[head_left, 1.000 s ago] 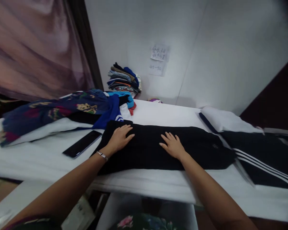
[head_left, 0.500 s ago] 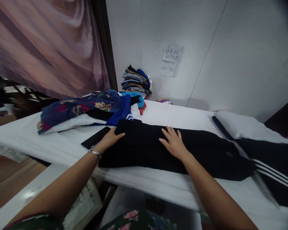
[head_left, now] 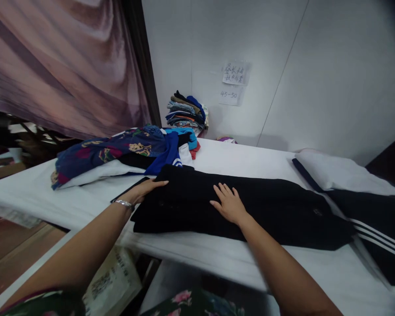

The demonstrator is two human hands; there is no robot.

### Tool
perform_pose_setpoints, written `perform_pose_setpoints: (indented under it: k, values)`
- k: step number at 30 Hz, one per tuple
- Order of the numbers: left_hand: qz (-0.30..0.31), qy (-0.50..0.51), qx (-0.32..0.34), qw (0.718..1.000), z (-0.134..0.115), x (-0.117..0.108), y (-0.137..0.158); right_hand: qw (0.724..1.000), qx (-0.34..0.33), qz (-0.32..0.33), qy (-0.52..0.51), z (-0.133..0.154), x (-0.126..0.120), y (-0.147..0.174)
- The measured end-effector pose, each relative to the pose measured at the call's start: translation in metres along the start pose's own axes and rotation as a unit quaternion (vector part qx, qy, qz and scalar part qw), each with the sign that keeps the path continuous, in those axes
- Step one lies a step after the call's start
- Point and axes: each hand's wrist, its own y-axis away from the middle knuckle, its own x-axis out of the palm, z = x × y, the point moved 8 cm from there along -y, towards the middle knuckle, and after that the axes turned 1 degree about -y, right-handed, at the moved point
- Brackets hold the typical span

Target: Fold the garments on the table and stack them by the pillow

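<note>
Head view: clothes heap (head_left: 118, 151) and part-hidden phone (head_left: 128, 190) lie near black garment (head_left: 191, 197).

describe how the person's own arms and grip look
The left grip and right grip are bare. A silvery bracelet circles the left wrist; the right has none. A dark green patterned sleeve with a purplish edge shows on the left; none shows on the right.

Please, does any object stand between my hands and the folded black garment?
Nothing visible does. The right hand lies flat on the black garment, and the left hand has its thumb over the left end.
</note>
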Motion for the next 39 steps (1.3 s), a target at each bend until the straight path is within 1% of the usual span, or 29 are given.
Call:
perform_pose_setpoints:
  k: [3, 5, 7, 10, 12, 15, 17, 19, 21, 24, 25, 27, 29, 30, 32, 35, 37, 39]
  values:
    - [0.072, 0.076, -0.079, 0.991, 0.012, 0.010, 0.001, 1.000, 0.002, -0.002, 0.003, 0.000, 0.000, 0.000]
    - [0.085, 0.118, -0.097, 0.985, 0.015, 0.012, 0.003, 1.000, 0.005, 0.001, 0.006, -0.001, 0.000, 0.000]
    - [0.078, 0.119, -0.076, 0.987, 0.012, 0.010, 0.004, 1.000, 0.007, 0.005, 0.009, -0.001, 0.000, 0.000]
    - [0.084, 0.093, -0.023, 0.992, 0.003, 0.013, 0.009, 1.000, 0.009, 0.008, 0.015, -0.001, 0.001, 0.000]
    - [0.076, 0.067, 0.014, 0.995, -0.001, 0.013, 0.011, 1.000, 0.011, 0.007, 0.019, -0.001, 0.001, 0.000]
    - [0.030, -0.005, 0.054, 0.998, -0.004, 0.011, 0.011, 1.000, 0.013, 0.009, 0.021, -0.001, 0.002, 0.000]
    - [0.003, -0.046, 0.082, 0.996, -0.007, 0.010, 0.009, 1.000, 0.019, 0.016, 0.010, -0.002, 0.001, 0.000]
    - [-0.024, -0.069, 0.109, 0.991, -0.013, 0.009, 0.009, 0.999, 0.027, 0.025, -0.031, -0.003, -0.004, 0.000]
    - [-0.047, -0.076, 0.132, 0.987, -0.023, 0.006, 0.010, 0.995, 0.031, 0.010, -0.094, -0.002, -0.014, 0.001]
    - [-0.058, -0.092, 0.166, 0.980, -0.046, 0.007, 0.017, 0.986, 0.011, -0.048, -0.161, 0.006, -0.030, 0.003]
    - [-0.062, -0.109, 0.180, 0.976, -0.057, 0.008, 0.021, 0.984, 0.000, -0.049, -0.171, 0.010, -0.029, 0.003]
    - [-0.076, -0.166, 0.210, 0.961, -0.081, 0.013, 0.031, 0.983, -0.014, -0.016, -0.184, 0.017, -0.019, 0.003]
    - [-0.089, -0.233, 0.249, 0.936, -0.110, 0.023, 0.040, 0.980, -0.013, 0.018, -0.195, 0.020, -0.009, 0.002]
    - [-0.089, -0.267, 0.265, 0.922, -0.124, 0.030, 0.044, 0.978, -0.008, 0.022, -0.206, 0.019, -0.007, 0.002]
    - [-0.083, -0.321, 0.292, 0.897, -0.152, 0.045, 0.049, 0.970, 0.006, 0.010, -0.242, 0.014, -0.011, 0.001]
    - [-0.058, -0.368, 0.340, 0.863, -0.192, 0.074, 0.052, 0.947, 0.027, -0.027, -0.318, 0.005, -0.030, 0.002]
    - [-0.034, -0.379, 0.382, 0.842, -0.218, 0.098, 0.056, 0.923, 0.043, -0.077, -0.374, -0.001, -0.047, 0.003]
    - [-0.011, -0.388, 0.405, 0.828, -0.241, 0.125, 0.059, 0.883, 0.053, -0.133, -0.446, -0.005, -0.061, 0.004]
